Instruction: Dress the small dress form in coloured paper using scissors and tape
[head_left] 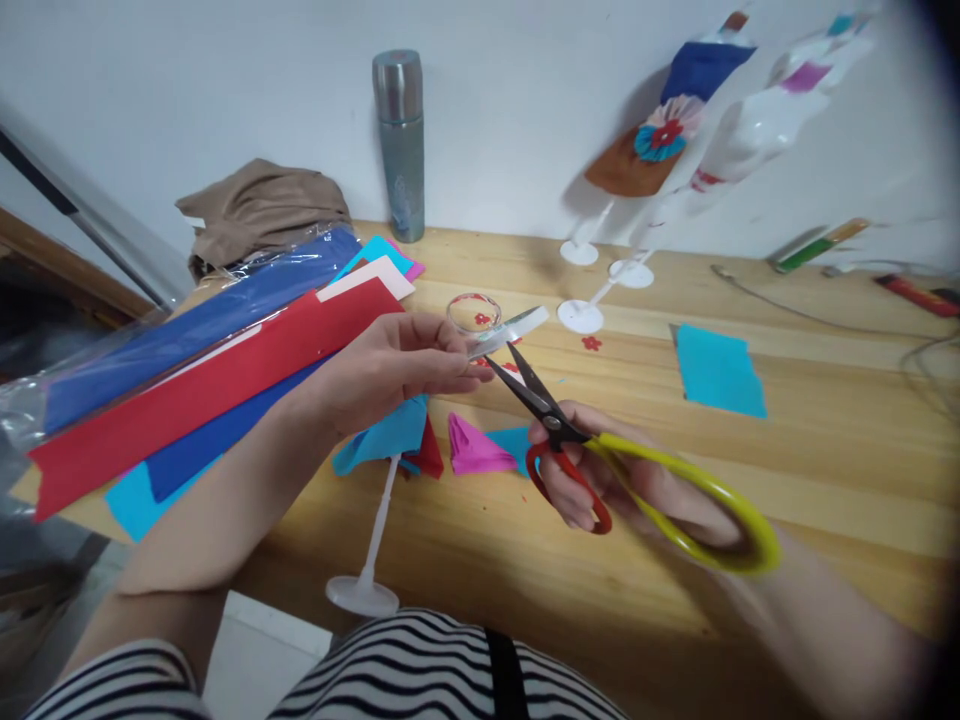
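Note:
My left hand pinches a pale, shiny strip that looks like tape and sticks out to the right from my fingertips. My right hand has its fingers in the loops of a pair of scissors, one handle red and the other yellow. The black blades are parted, with their tips close to the strip and my left fingertips; I cannot tell if they touch it. Beneath my hands lie small red paper flowers and a clear ring. A mini white stand draped in blue material stands nearer my body.
Folded sheets in red and blue lie at left, beside a brown cloth. A thermos stands by the wall. Small dress forms stand at back right. A light blue piece, a pink piece and a cable rest on the table.

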